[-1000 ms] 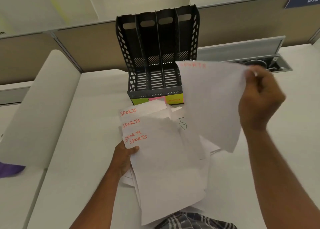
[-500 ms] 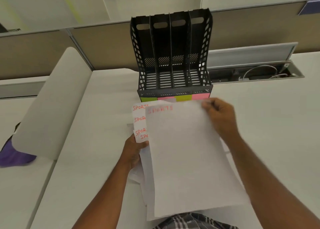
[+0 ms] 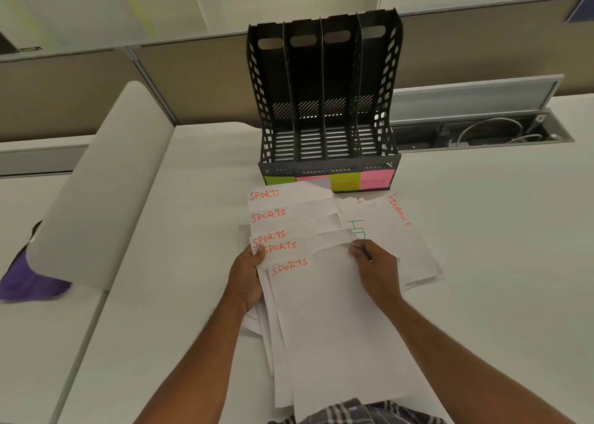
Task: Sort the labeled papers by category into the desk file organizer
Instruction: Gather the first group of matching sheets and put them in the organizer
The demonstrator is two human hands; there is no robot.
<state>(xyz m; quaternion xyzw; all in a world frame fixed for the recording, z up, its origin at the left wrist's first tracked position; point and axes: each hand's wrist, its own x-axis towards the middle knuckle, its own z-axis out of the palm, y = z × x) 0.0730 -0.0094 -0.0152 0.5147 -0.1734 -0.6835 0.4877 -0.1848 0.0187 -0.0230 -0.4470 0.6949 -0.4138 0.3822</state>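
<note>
both hands grip sports stack (image 3: 321, 311) edges, near organizer (image 3: 324, 102).

White desk (image 3: 482, 230) bears black organizer (image 3: 324, 102); loose papers (image 3: 408, 247).

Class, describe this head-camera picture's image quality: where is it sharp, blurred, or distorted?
Head view: SPORTS labels read sharply; sticky-note writing on the organizer is too blurred to read; the purple object at left is smeared; wide-angle distortion bends the desk edges.
</note>
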